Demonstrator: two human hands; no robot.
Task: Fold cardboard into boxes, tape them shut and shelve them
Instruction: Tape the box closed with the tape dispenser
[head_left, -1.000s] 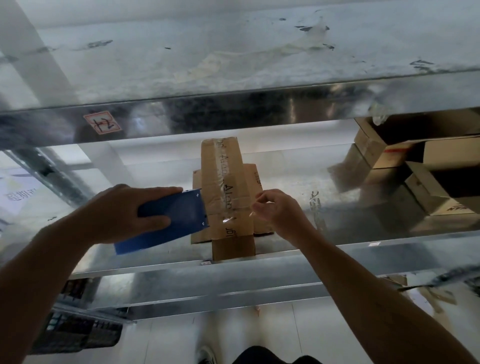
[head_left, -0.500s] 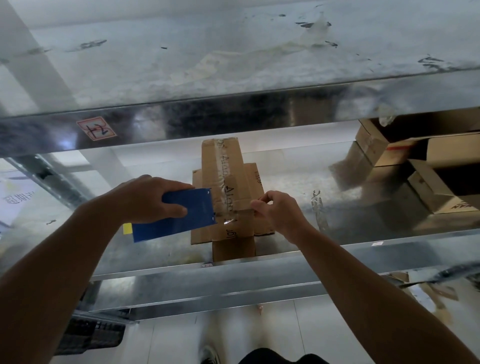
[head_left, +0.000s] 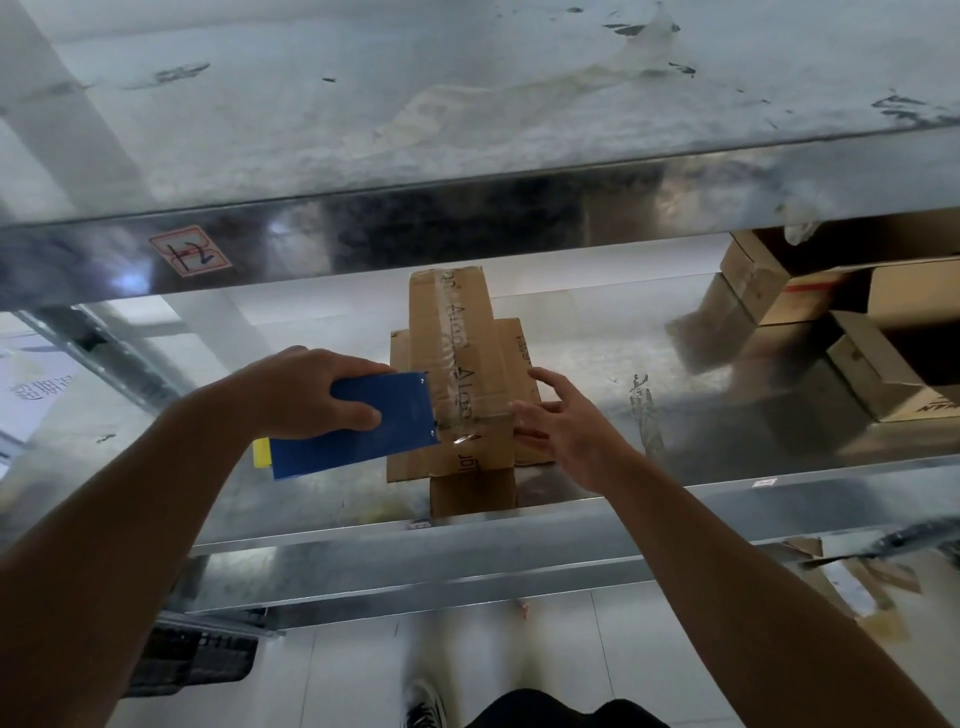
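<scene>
A narrow brown cardboard box (head_left: 457, 332) lies lengthwise on the metal shelf (head_left: 727, 467), on top of a flatter piece of cardboard (head_left: 511, 358). Clear tape runs along the box's top and across it near the front. My left hand (head_left: 306, 395) grips a blue tape dispenser (head_left: 363, 423) whose edge meets the box's left side at the tape. My right hand (head_left: 563, 421) has its fingers spread and rests flat against the box's right side, over the tape end.
A higher metal shelf (head_left: 467, 228) with a red-marked label (head_left: 189, 254) overhangs the work. Several brown boxes (head_left: 857, 332) are stacked at the right of the same shelf. A black crate (head_left: 197, 660) sits on the floor at lower left, cardboard scraps (head_left: 852, 582) at lower right.
My right hand has let go of its pinch on the tape and spread open against the box. The dispenser in my left hand has closed in on the box's left side.
</scene>
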